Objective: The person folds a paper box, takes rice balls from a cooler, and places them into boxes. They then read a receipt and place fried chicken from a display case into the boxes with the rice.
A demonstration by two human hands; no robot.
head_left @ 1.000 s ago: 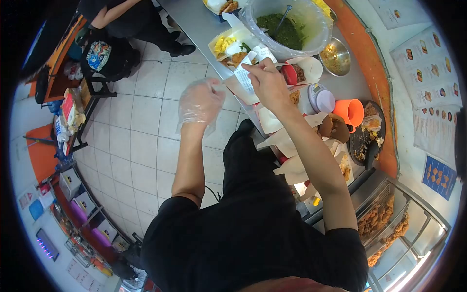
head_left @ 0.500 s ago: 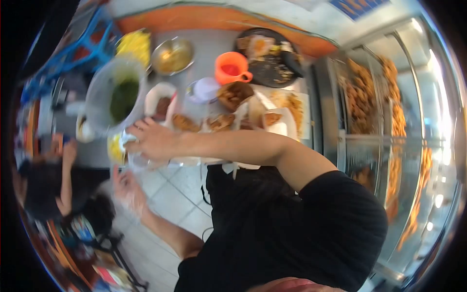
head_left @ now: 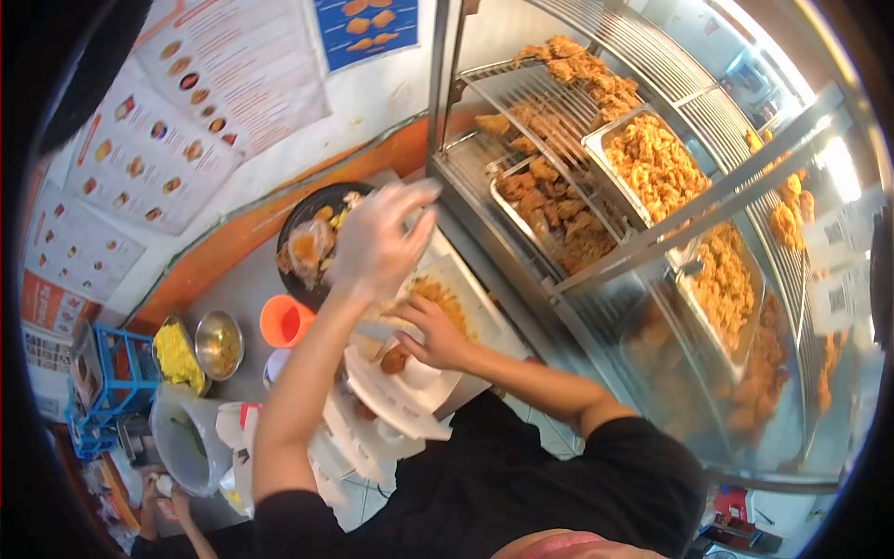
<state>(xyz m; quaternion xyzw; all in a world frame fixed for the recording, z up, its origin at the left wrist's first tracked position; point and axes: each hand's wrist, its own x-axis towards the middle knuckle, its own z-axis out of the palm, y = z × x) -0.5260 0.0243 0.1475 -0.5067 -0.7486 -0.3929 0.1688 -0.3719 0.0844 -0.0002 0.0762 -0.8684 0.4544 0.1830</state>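
Note:
My left hand (head_left: 380, 244), in a clear plastic glove, is raised above the right edge of a round black pan (head_left: 296, 200). Its fingers and thumb curve apart, and I see nothing between them. Lower down, my bare right hand (head_left: 430, 333) reaches over an open white food box (head_left: 424, 387), fingers spread. The box has a brown fried piece (head_left: 394, 360) in it. Beneath and beyond the right hand is a white tray (head_left: 484, 296) with golden crumbs (head_left: 445, 303). In the pan lie an egg-like item (head_left: 309, 244) and other pieces, partly hidden by my left hand.
An orange mug (head_left: 285, 321), a steel bowl (head_left: 220, 345), a tray of yellow food (head_left: 179, 357) and a translucent tub (head_left: 191, 443) stand leftward. A glass display case (head_left: 577, 270) with fried chicken borders the right. Another person's hands (head_left: 168, 494) show lower left.
The view has swung toward the display case. Both hands have left the boxes and tub at the left; the gloved left hand has risen by the pan, the right is over the nearer box.

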